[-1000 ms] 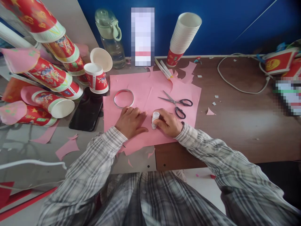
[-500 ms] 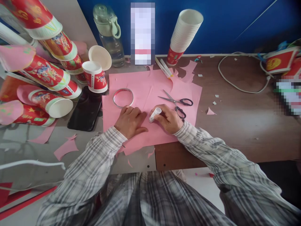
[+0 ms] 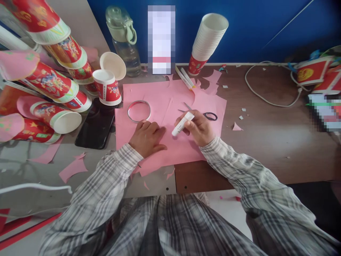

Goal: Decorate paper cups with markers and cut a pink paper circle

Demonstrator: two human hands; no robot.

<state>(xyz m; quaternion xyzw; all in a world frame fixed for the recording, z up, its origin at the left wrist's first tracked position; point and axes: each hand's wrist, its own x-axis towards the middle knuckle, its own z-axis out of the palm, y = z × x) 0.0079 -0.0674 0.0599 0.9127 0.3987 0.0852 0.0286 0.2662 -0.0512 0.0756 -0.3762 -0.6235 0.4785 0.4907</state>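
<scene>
My right hand (image 3: 198,128) is closed round a white glue stick (image 3: 182,124), tilted, over the pink paper (image 3: 157,93). Flat on that paper lies my left hand (image 3: 149,138), its thumb spread toward the right. A roll of tape (image 3: 139,111) rests just beyond my left fingers. Behind my right hand lie scissors (image 3: 210,116) with black handles, partly hidden by the hand. Two white pens (image 3: 186,78) lie at the paper's far edge.
Red paper cups, some with pink cones (image 3: 20,67), crowd the left beside a black phone (image 3: 93,128). A water bottle (image 3: 124,46), a blurred-out upright screen (image 3: 161,39) and a tall cup stack (image 3: 207,44) stand behind. A cable (image 3: 246,83) and paper scraps (image 3: 237,126) lie right.
My right hand has lifted the glue stick off the paper and moved slightly right, tilting it from near upright. The scissors are now more covered. My left hand has stayed put.
</scene>
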